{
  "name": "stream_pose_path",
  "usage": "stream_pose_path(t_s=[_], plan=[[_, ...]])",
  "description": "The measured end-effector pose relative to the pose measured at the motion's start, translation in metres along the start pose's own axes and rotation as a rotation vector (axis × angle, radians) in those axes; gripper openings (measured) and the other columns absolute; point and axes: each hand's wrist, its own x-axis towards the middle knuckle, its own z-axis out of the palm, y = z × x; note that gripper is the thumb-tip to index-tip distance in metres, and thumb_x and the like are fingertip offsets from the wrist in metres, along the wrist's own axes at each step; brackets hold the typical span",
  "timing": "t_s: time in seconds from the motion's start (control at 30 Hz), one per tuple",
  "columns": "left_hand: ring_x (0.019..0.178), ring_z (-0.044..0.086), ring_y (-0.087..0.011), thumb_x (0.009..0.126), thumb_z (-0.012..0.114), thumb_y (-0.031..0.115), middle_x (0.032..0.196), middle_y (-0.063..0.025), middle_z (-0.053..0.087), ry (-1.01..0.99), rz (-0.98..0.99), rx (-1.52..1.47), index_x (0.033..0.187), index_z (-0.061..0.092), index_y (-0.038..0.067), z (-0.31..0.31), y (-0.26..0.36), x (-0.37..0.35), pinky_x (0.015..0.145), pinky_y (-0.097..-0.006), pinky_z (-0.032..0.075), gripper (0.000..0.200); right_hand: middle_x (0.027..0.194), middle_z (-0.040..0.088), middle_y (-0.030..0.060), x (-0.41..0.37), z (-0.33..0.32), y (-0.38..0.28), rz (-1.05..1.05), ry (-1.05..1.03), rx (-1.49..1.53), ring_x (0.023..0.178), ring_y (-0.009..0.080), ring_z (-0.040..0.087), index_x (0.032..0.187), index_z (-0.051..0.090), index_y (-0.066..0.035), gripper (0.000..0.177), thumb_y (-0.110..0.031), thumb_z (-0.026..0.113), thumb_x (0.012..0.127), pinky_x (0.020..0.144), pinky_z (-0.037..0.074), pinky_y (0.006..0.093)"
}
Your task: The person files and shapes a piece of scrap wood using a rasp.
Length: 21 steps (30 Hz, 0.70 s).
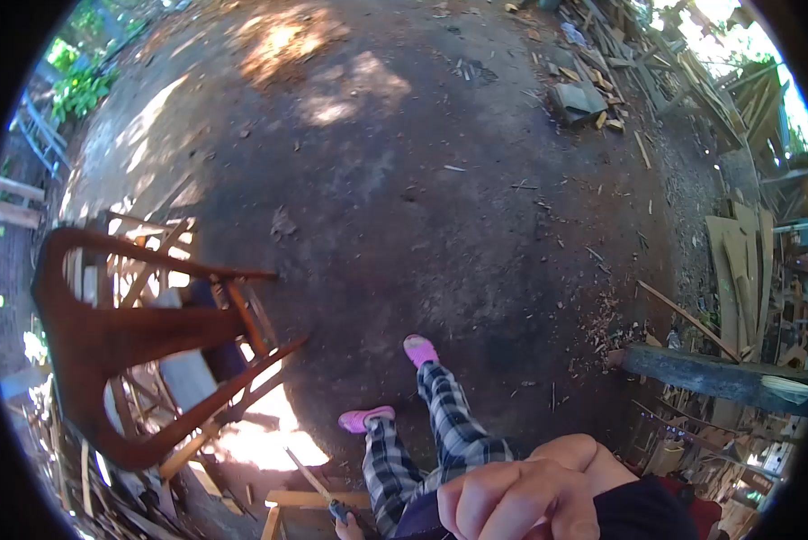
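Close to the camera, my right hand (521, 495) is raised with its fingers curled in; the inside of the fist is hidden. Low in the view, my left hand (350, 529) is closed around the dark handle of a long thin tool (309, 473), whose pale, narrow length points up and to the left. Beneath that tool lies a wooden bar (318, 499), part of a low wooden frame. Further left stands a brown varnished wooden chair (125, 337) without a seat panel, apart from both hands.
Packed dirt floor (404, 207) stretches ahead of my pink shoes (365, 418). Scrap wood (593, 54) is heaped at the upper right, near a grey block (579, 102). Boards (737, 270) lean at the right, above a thick grey beam (692, 371). Wood offcuts (134, 504) lie lower left.
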Motion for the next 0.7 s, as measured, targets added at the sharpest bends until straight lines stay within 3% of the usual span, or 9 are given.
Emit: stream_pose_path(t_s=[0.03, 0.2, 0.37, 0.43, 0.47, 0.57, 0.6, 0.63, 0.7], plan=[[0.073, 0.059, -0.0146, 0.093, 0.053, 0.009, 0.082, -0.0052, 0.063, -0.011, 0.012, 0.046, 0.097, 0.060, 0.001, 0.016, 0.009, 0.015, 0.066, -0.0310, 0.048, 0.013, 0.072, 0.058, 0.0060, 0.011, -0.022, -0.008, 0.106, -0.047, 0.000, 0.056, 0.0161, 0.042, 0.104, 0.073, -0.024, 0.030, -0.003, 0.056, 0.090, 0.052, 0.034, 0.0320], [0.072, 0.059, -0.0158, 0.092, 0.054, 0.010, 0.081, -0.0064, 0.063, -0.013, -0.004, 0.250, 0.097, 0.061, 0.000, 0.086, 0.014, 0.047, 0.066, -0.0324, 0.048, 0.013, 0.067, 0.056, 0.0043, 0.037, -0.117, 0.010, -0.051, -0.149, 0.010, 0.049, 0.0144, 0.038, 0.105, 0.071, -0.024, 0.028, -0.006, 0.054, 0.093, 0.043, 0.028, 0.0291], [0.070, 0.059, -0.0179, 0.090, 0.056, 0.012, 0.079, -0.0085, 0.063, 0.034, -0.158, 0.554, 0.097, 0.061, -0.001, 0.034, 0.012, -0.034, 0.066, -0.0349, 0.048, 0.015, 0.065, 0.057, 0.0076, 0.027, -0.162, 0.016, 0.016, -0.183, -0.226, 0.048, 0.0155, 0.043, 0.114, 0.067, -0.017, 0.024, -0.011, 0.052, 0.096, 0.041, 0.036, 0.0290], [0.069, 0.058, -0.0186, 0.090, 0.057, 0.014, 0.079, -0.0092, 0.063, 0.029, -0.158, 0.490, 0.097, 0.061, 0.000, 0.042, 0.020, -0.016, 0.065, -0.0360, 0.047, 0.016, 0.069, 0.061, 0.0142, 0.015, -0.158, 0.015, 0.203, 0.110, -0.131, 0.054, 0.0228, 0.056, 0.126, 0.056, -0.006, 0.031, -0.015, 0.051, 0.097, 0.047, 0.050, 0.0341], [0.069, 0.058, -0.0182, 0.090, 0.057, 0.014, 0.079, -0.0088, 0.063, 0.033, -0.195, 0.391, 0.096, 0.061, 0.000, 0.044, 0.018, -0.015, 0.065, -0.0358, 0.047, 0.016, 0.069, 0.061, 0.0142, 0.012, -0.150, 0.018, 0.228, 0.106, -0.123, 0.054, 0.0228, 0.056, 0.126, 0.056, -0.006, 0.031, -0.015, 0.051, 0.097, 0.047, 0.050, 0.0341], [0.068, 0.056, -0.0175, 0.090, 0.057, 0.015, 0.079, -0.0083, 0.063, 0.064, -0.400, 0.180, 0.096, 0.061, 0.000, 0.059, 0.035, -0.009, 0.064, -0.0348, 0.046, 0.016, 0.102, 0.059, 0.0359, 0.024, -0.092, 0.036, 0.353, 0.416, 0.573, 0.101, 0.0552, 0.057, 0.140, 0.030, 0.005, 0.054, -0.027, 0.043, 0.099, 0.079, 0.054, 0.0521], [0.068, 0.056, -0.0175, 0.090, 0.057, 0.015, 0.079, -0.0083, 0.063, 0.072, -0.413, 0.175, 0.096, 0.061, 0.000, 0.063, 0.036, -0.009, 0.064, -0.0348, 0.046, 0.016, 0.115, 0.046, 0.0476, 0.045, -0.055, 0.024, 0.156, 0.912, 0.964, 0.114, 0.0609, 0.044, 0.146, 0.014, 0.005, 0.065, -0.033, 0.039, 0.100, 0.092, 0.043, 0.0623], [0.069, 0.056, -0.0172, 0.091, 0.057, 0.015, 0.079, -0.0078, 0.063, 0.063, -0.406, 0.200, 0.096, 0.060, 0.001, 0.066, 0.035, -0.005, 0.064, -0.0344, 0.046, 0.015, 0.115, 0.046, 0.0476, 0.041, -0.063, 0.028, 0.175, 0.905, 0.978, 0.114, 0.0609, 0.044, 0.146, 0.014, 0.005, 0.065, -0.033, 0.039, 0.100, 0.092, 0.043, 0.0623], [0.072, 0.057, -0.0175, 0.092, 0.056, 0.014, 0.081, -0.0071, 0.063, 0.059, -0.349, 0.302, 0.099, 0.060, 0.001, 0.065, 0.008, 0.000, 0.066, -0.0337, 0.046, 0.015, 0.118, 0.039, 0.0522, 0.025, -0.097, 0.044, 0.370, 0.177, 0.842, 0.116, 0.0609, 0.042, 0.146, 0.003, 0.006, 0.070, -0.036, 0.036, 0.101, 0.097, 0.033, 0.0667]])
